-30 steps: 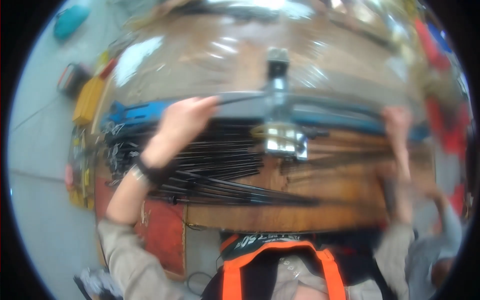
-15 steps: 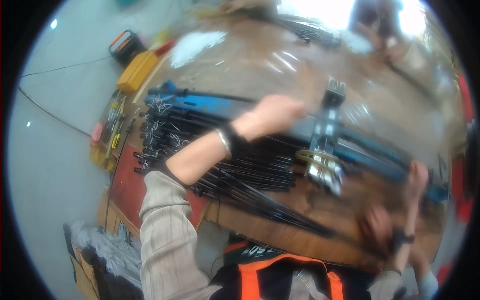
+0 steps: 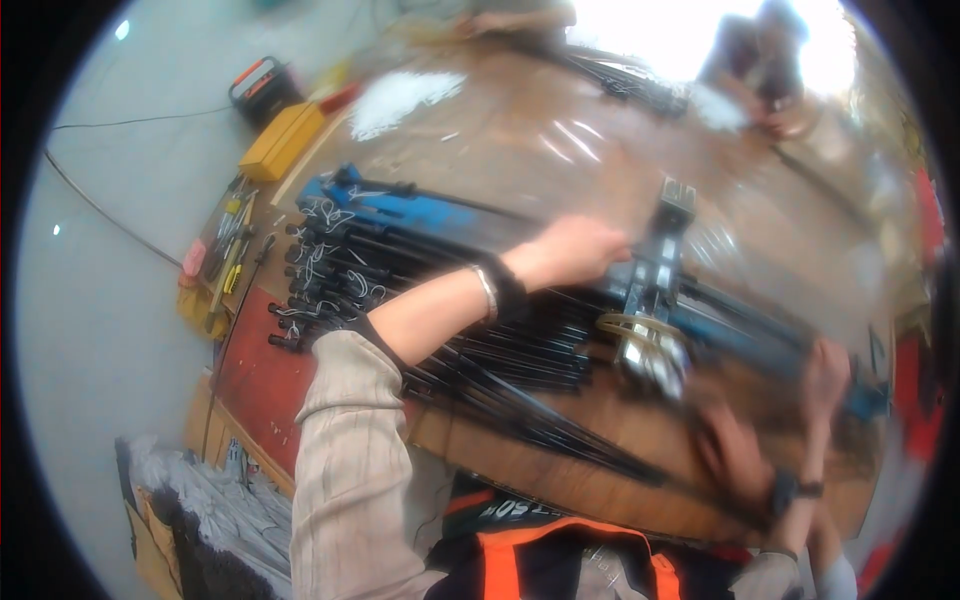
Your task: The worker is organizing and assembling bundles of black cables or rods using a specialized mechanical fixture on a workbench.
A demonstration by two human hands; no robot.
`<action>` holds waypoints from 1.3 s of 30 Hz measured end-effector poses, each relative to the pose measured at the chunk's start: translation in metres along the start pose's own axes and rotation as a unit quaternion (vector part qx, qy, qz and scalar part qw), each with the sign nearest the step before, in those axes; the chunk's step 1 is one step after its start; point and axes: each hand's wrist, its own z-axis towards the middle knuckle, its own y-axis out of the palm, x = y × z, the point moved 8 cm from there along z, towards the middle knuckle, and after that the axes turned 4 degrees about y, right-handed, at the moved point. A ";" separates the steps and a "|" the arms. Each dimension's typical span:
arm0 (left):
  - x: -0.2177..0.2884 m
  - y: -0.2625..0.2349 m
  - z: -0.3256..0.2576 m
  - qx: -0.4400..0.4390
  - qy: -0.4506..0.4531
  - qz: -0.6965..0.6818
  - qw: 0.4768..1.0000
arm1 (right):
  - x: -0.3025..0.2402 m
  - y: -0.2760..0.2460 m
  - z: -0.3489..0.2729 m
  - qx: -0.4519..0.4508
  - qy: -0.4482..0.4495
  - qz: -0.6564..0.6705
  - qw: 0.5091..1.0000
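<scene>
My left hand [image 3: 585,248] is closed at a long black rod [image 3: 470,206] lying along a blue metal fixture [image 3: 420,212]. Just to its right stands a silver clamp device [image 3: 655,270] with a looped yellowish hose [image 3: 640,328]. At the fixture's right end, my right hand [image 3: 827,372] is raised with its fingers curled; blur hides what is in them. A co-worker's hand [image 3: 735,450] with a dark watch reaches in lower down, close to the tips of some black rods [image 3: 560,435]. Many more black rods with white cord loops [image 3: 330,265] lie below my left forearm.
Left of the rods are a red board [image 3: 262,385], a tray of hand tools [image 3: 232,245] and a yellow box [image 3: 282,142]. A black and orange case [image 3: 265,92] stands behind. Across the wooden table [image 3: 500,130] another person [image 3: 760,60] is at work near more rods [image 3: 625,80].
The view has shifted slightly. My left hand sits a little closer to the clamp device. The co-worker's hand has moved left and is blurred; my right hand stays near the fixture's right end.
</scene>
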 end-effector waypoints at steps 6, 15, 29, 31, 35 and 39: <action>-0.001 -0.004 -0.011 0.080 0.038 0.024 0.996 | -0.053 -0.013 -0.002 0.043 -0.060 -0.011 0.997; 0.008 0.001 0.005 0.079 -0.025 0.063 0.995 | -0.172 -0.053 -0.034 -0.001 -0.117 0.094 0.989; 0.008 0.001 -0.001 0.044 -0.052 0.054 0.996 | -0.192 0.017 -0.037 -0.106 -0.020 0.198 0.974; 0.010 0.002 -0.002 0.065 -0.032 0.058 0.996 | -0.189 0.030 -0.051 -0.129 0.014 0.272 0.953; 0.019 0.004 0.010 0.133 0.044 0.076 0.987 | -0.168 0.053 -0.045 -0.095 -0.002 0.392 0.915; 0.006 0.002 -0.005 0.122 0.071 0.108 0.984 | -0.178 0.046 -0.062 -0.276 0.100 0.366 0.883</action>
